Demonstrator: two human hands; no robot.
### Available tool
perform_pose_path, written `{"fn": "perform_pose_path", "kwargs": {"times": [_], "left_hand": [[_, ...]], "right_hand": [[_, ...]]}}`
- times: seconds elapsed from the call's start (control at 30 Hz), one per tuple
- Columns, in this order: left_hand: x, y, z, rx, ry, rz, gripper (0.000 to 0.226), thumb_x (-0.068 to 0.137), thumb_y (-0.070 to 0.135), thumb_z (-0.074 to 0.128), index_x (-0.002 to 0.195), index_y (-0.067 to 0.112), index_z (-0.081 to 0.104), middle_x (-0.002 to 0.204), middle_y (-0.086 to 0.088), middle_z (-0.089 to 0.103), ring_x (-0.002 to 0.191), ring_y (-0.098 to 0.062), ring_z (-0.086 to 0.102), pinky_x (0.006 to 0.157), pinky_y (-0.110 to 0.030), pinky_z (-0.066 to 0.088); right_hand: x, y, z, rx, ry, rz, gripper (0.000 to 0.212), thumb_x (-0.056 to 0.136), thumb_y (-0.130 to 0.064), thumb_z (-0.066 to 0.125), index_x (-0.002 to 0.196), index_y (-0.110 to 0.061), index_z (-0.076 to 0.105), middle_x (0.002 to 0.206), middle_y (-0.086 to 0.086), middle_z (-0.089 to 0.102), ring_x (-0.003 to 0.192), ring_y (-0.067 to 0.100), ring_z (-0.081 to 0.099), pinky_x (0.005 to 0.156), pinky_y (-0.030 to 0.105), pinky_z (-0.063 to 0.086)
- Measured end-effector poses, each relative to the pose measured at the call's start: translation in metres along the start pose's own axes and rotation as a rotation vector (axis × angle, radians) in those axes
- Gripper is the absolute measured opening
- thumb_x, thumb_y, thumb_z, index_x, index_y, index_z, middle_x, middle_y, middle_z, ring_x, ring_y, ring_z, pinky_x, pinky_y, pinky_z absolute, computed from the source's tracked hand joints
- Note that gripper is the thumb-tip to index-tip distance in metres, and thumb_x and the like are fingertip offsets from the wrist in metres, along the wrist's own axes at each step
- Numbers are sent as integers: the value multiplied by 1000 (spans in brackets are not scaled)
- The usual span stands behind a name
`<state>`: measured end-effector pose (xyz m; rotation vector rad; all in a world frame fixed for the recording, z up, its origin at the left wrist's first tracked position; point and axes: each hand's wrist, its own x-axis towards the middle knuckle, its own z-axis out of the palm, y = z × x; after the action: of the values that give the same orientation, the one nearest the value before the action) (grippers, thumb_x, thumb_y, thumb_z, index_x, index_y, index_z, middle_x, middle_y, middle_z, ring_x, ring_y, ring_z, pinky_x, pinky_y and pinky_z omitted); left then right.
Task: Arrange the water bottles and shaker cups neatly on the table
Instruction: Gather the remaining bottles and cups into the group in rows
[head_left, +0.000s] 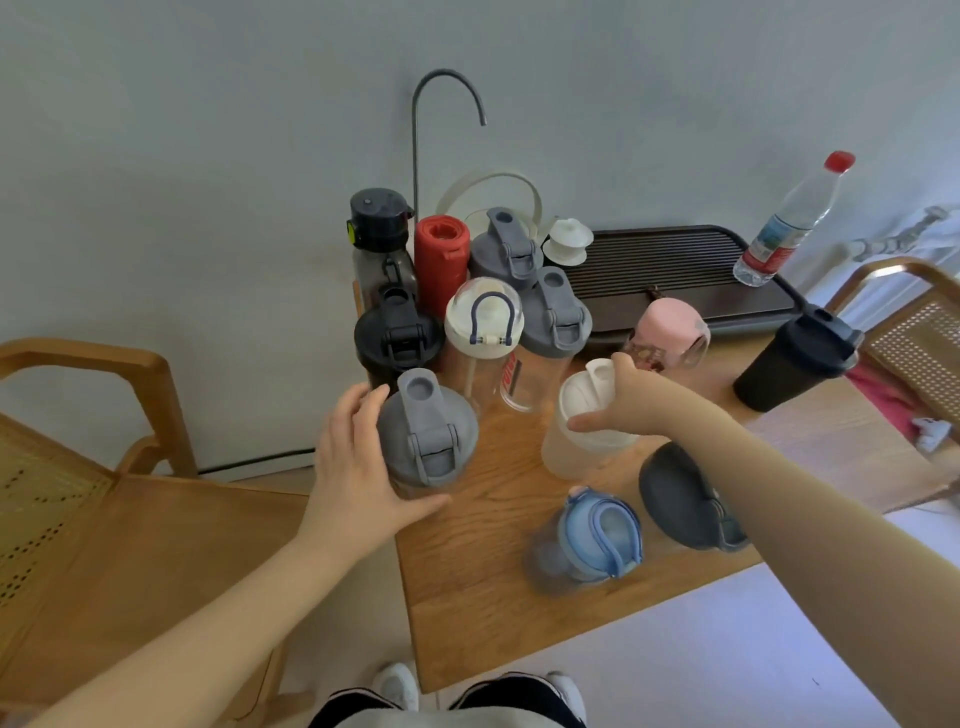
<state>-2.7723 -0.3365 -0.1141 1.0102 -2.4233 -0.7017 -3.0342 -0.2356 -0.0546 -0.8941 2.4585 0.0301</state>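
1. The wooden table (493, 613) took up the middle of the room, its far end against the wall at twelve o'clock, with a dark slatted tea tray (675, 270) at its one o'clock corner.
2. The sorted cluster stood tight at eleven o'clock: a black-capped bottle (378, 221), a red bottle (441, 260), two grey-lidded shakers (504, 252) (556, 312), a black shaker (397, 338) and a clear bottle with a white lid (483, 317). They were packed shoulder to shoulder, which I took to be the neat block being built.
3. Strays sat well apart: a black cup (795, 364) at two o'clock, a clear plastic bottle with a red cap (789, 223) leaning on the tray, a pink bottle (670, 338) lying on its side, a blue bottle (592, 540) and a dark-lidded shaker (680, 499) at five o'clock.
4. The left hand (358, 467) was wrapped round the side of a grey shaker (426, 431) at the cluster's near edge, seemingly nudging it into line.
5. The right hand (628, 400) lay clasped over the rim of a white shaker cup (582, 421) at centre, thumb on one side and fingers on the other, probably to carry it over beside the rest.
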Motion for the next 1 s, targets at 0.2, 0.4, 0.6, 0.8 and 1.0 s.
{"fn": "perform_pose_path", "kwargs": {"times": [0.2, 0.4, 0.6, 0.8, 1.0], "left_hand": [[-4, 52, 5, 50, 132, 448, 84, 65, 55, 63, 131, 19, 27, 142, -9, 20, 133, -28, 20, 113, -35, 14], [-13, 104, 53, 57, -318, 474, 91, 64, 65, 64, 137, 27, 25, 151, 2, 21, 136, -16, 23, 108, -32, 24], [-24, 126, 68, 93, -409, 282, 84, 66, 59, 61, 136, 22, 35, 141, 2, 40, 128, -16, 38, 103, -39, 40], [-31, 149, 70, 121, -308, 185, 105, 55, 71, 62, 141, 28, 21, 139, 18, 22, 133, -4, 15, 111, -29, 14], [-16, 215, 84, 191, -365, 244, 117, 56, 69, 68, 143, 35, -2, 151, 16, -3, 138, -5, 6, 111, -27, 18]], "right_hand": [[15, 0, -10, -108, -111, -116, 97, 65, -43, 77, 135, -11, 17, 134, 15, 46, 117, 34, 49, 87, 43, 46], [20, 34, -25, -196, -150, -174, 91, 65, -39, 78, 130, -9, 21, 118, 12, 54, 99, 31, 50, 79, 41, 46], [32, 88, -32, -109, -99, -120, 100, 71, -37, 75, 142, -11, 8, 134, 17, 47, 115, 34, 49, 85, 41, 43], [33, 116, -26, -102, 25, -207, 106, 66, -56, 72, 143, -20, 10, 138, 16, 43, 121, 35, 45, 96, 47, 43], [26, 182, -41, 190, 671, -368, 56, 84, -45, 58, 129, -14, 47, 142, 10, 43, 136, 28, 30, 110, 44, 26]]}}
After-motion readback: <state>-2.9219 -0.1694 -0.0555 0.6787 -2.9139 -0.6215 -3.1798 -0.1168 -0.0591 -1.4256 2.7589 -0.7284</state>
